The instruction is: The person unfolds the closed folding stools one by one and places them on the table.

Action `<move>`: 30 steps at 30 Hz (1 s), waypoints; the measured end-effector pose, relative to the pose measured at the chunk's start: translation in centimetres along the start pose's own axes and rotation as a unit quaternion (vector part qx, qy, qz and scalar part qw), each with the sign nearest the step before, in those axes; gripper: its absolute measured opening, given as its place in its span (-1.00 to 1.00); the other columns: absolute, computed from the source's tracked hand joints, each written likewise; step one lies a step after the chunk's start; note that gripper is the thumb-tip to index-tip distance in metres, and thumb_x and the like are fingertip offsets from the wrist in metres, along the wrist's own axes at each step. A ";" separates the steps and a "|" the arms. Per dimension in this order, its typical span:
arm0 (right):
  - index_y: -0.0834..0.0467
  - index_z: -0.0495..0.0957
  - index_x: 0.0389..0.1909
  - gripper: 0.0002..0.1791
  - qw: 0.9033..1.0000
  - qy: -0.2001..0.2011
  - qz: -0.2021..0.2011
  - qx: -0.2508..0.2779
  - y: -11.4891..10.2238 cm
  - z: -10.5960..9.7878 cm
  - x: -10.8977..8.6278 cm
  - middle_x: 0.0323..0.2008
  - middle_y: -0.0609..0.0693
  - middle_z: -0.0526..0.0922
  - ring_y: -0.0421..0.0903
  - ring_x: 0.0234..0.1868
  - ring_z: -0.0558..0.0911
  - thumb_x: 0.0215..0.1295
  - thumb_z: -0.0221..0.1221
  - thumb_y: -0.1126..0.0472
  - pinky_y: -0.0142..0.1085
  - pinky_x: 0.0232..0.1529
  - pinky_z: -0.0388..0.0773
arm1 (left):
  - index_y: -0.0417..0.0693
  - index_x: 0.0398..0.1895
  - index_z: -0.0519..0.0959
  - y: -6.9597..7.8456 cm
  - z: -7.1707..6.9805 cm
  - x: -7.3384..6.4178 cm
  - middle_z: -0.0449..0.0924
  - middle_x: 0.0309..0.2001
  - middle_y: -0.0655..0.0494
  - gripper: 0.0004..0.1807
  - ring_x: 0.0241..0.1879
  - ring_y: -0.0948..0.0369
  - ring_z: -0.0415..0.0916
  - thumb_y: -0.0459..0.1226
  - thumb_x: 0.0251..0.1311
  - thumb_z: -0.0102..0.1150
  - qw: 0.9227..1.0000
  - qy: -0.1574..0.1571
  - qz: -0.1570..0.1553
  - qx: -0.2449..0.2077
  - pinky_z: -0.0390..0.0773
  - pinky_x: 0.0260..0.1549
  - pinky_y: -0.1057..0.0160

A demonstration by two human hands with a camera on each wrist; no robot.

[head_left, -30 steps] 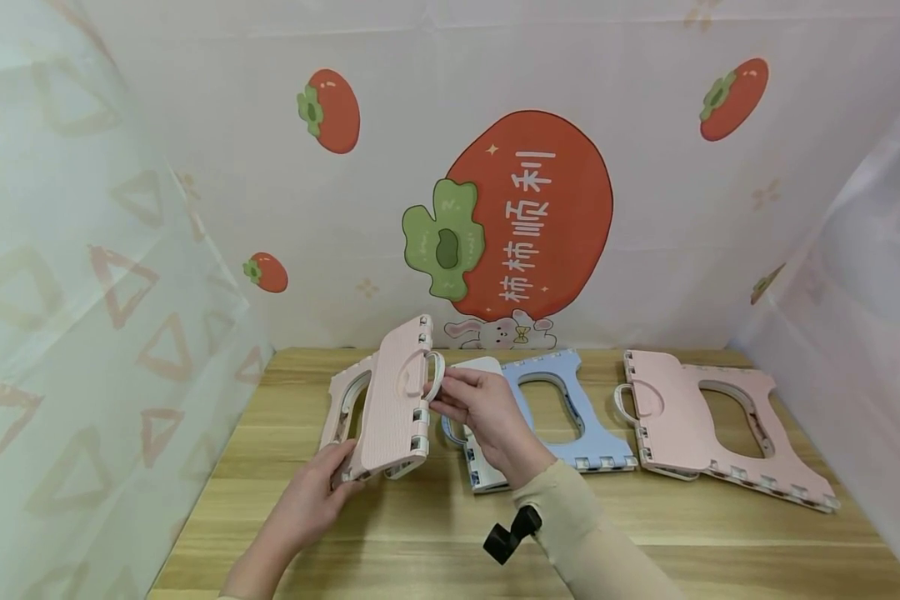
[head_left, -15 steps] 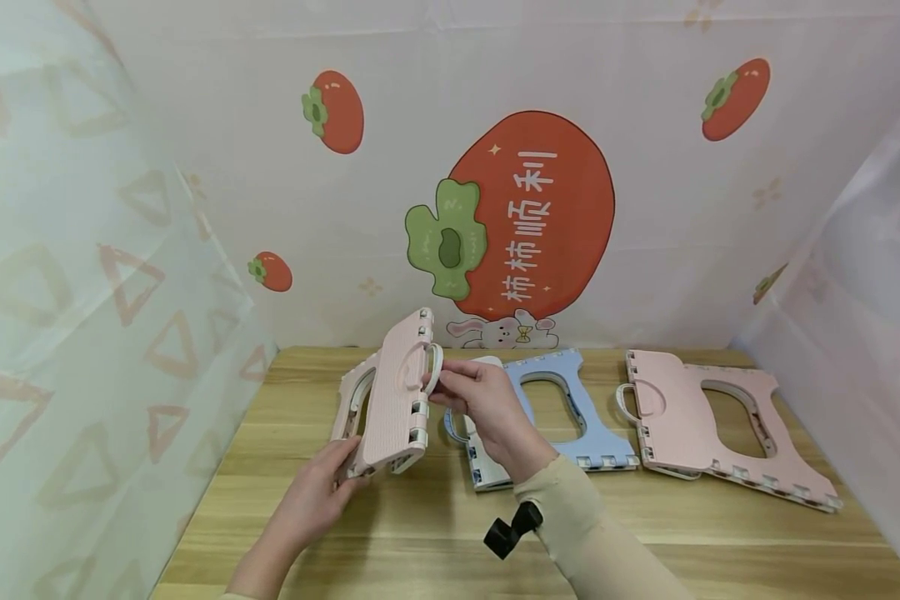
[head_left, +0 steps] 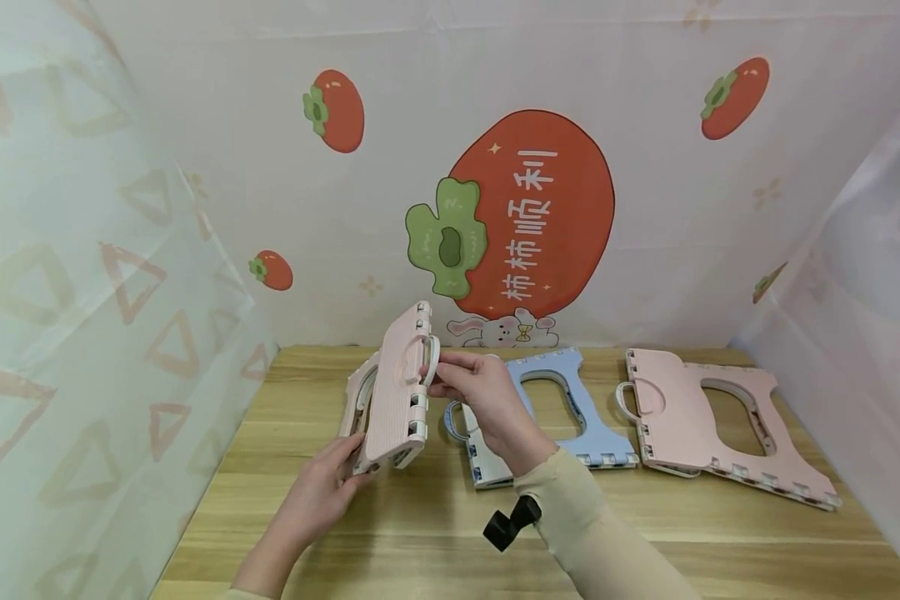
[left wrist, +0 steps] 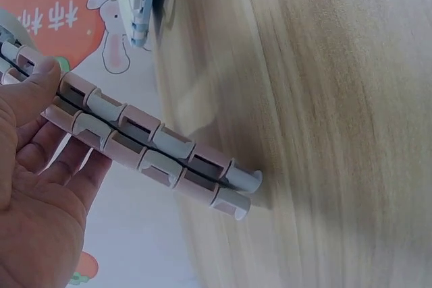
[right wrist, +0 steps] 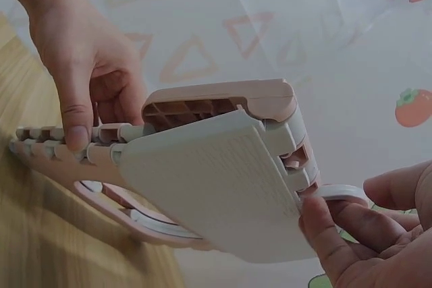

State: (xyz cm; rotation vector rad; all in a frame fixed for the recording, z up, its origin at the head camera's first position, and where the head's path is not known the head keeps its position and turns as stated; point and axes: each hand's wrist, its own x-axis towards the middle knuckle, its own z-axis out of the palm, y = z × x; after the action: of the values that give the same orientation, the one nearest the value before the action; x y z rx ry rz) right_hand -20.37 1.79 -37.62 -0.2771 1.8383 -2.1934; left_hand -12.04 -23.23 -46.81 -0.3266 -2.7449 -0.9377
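Note:
A pink-and-white folding stool, folded flat, is held tilted over the left part of the table, its seat panel facing right. My left hand grips the stool's lower near edge, thumb on one side and fingers on the other, as the left wrist view shows with the hinged legs. At the seat's right edge, my right hand has its fingers at the white loop handle; in the right wrist view the fingers curl around the handle. The white underside panel faces the right wrist camera.
A blue-and-white folded stool lies flat just right of the held one, partly behind my right hand. Further right lies another pink folded stool. The wooden table ends at a printed cloth backdrop, with cloth also at both sides.
The held pink stool has turned a little more upright and shifted slightly up and to the right at its lower end. Both hands have moved slightly with it. The other stools stay put.

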 end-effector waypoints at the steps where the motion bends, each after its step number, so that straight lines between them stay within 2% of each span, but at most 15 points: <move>1: 0.28 0.64 0.15 -0.69 1.000 0.000 -0.003 -0.002 0.0 0.0 0.0 -0.09 0.14 0.78 -0.11 -0.26 0.74 0.51 0.16 0.25 -0.10 0.13 0.65 | -0.29 0.27 0.54 0.0 0.0 0.0 0.64 0.14 -0.10 -0.36 0.13 -0.04 0.62 -0.41 0.06 0.51 1.000 -0.001 0.000 0.002 0.63 0.07 -0.09; 6: 0.28 0.64 0.15 -0.69 1.000 0.000 -0.012 -0.007 -0.1 0.0 0.1 -0.09 0.14 0.78 -0.10 -0.25 0.71 0.51 0.14 0.27 -0.09 0.11 0.61 | -0.29 0.28 0.54 0.1 0.2 0.2 0.64 0.16 -0.12 -0.34 0.15 -0.07 0.61 -0.39 0.06 0.52 1.000 0.002 0.001 0.008 0.60 0.14 -0.11; 11: 0.28 0.62 0.19 -0.67 1.000 -0.001 -0.016 -0.008 -0.4 0.1 0.3 -0.06 0.14 0.77 -0.11 -0.20 0.68 0.51 0.14 0.27 -0.08 0.13 0.58 | -0.30 0.28 0.55 0.3 0.4 0.2 0.63 0.18 -0.15 -0.33 0.15 -0.09 0.61 -0.41 0.04 0.53 1.000 0.008 0.005 -0.009 0.58 0.15 -0.13; 18: 0.25 0.61 0.20 -0.66 1.000 -0.010 -0.016 -0.005 -1.0 0.3 0.1 -0.02 0.15 0.76 -0.07 -0.10 0.68 0.51 0.15 0.25 -0.25 0.07 0.63 | -0.28 0.28 0.55 0.5 0.6 0.2 0.62 0.20 -0.15 -0.34 0.12 -0.08 0.64 -0.40 0.04 0.53 1.000 0.013 0.007 -0.023 0.61 0.12 -0.11; 23: 0.27 0.59 0.24 -0.63 1.000 -0.018 -0.023 -0.002 -1.2 0.4 0.2 0.00 0.19 0.75 0.00 -0.09 0.68 0.51 0.15 0.24 -0.15 0.16 0.60 | -0.26 0.28 0.55 0.6 0.7 0.2 0.63 0.18 -0.11 -0.34 0.08 -0.06 0.66 -0.43 0.04 0.52 0.999 0.015 0.009 -0.036 0.66 0.06 -0.05; 26: 0.28 0.58 0.24 -0.63 0.999 -0.019 -0.027 -0.001 -1.4 0.6 0.3 0.00 0.20 0.75 0.06 -0.08 0.67 0.51 0.15 0.24 -0.16 0.16 0.60 | -0.25 0.27 0.55 0.8 0.8 0.2 0.64 0.17 -0.09 -0.35 0.06 -0.04 0.67 -0.44 0.04 0.52 0.999 0.018 0.012 -0.043 0.67 0.05 -0.04; 30: 0.30 0.58 0.23 -0.63 0.999 -0.019 -0.027 0.001 -1.6 0.7 0.3 0.00 0.21 0.75 0.04 -0.11 0.67 0.50 0.15 0.26 -0.13 0.19 0.57 | -0.27 0.26 0.56 0.9 0.9 0.3 0.64 0.16 -0.08 -0.35 0.06 -0.04 0.67 -0.45 0.03 0.52 0.998 0.024 0.017 -0.053 0.66 0.05 -0.04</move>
State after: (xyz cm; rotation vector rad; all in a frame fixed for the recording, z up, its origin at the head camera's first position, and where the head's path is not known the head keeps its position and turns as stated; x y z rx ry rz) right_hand -20.60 1.29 -35.93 -0.3698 1.8296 -2.2107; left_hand -12.17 -21.95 -46.94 -0.3636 -2.6436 -1.0715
